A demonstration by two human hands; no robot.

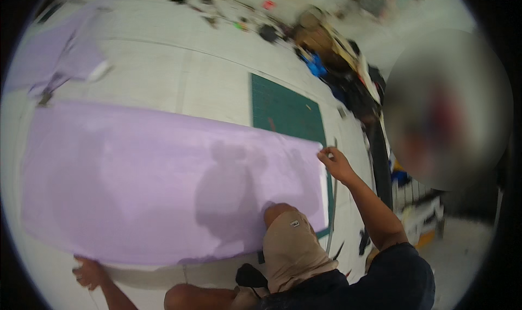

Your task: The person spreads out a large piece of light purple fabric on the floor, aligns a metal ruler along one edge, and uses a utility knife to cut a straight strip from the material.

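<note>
A long piece of lilac fabric (pixel 152 168) lies spread across the white work surface, with shadows over it. At its far right corner my right hand (pixel 336 162) is closed, thumb and fingers pinching the fabric's edge. My left hand (pixel 89 272) is at the near left edge, fingers curled against the fabric border; their exact grip is small and blurred. Under the fabric's right end lies a green cutting mat (pixel 285 106), partly covered. My bent knee in tan shorts (pixel 293 245) rests over the near right part of the fabric.
More lilac fabric (pixel 60 54) lies bunched at the far left. A long thin metal strip (pixel 334 201) lies beside the mat's right edge. Bags and dark cloth (pixel 337 65) are piled at the far right, with small items along the back. A blurred round patch hides the right side.
</note>
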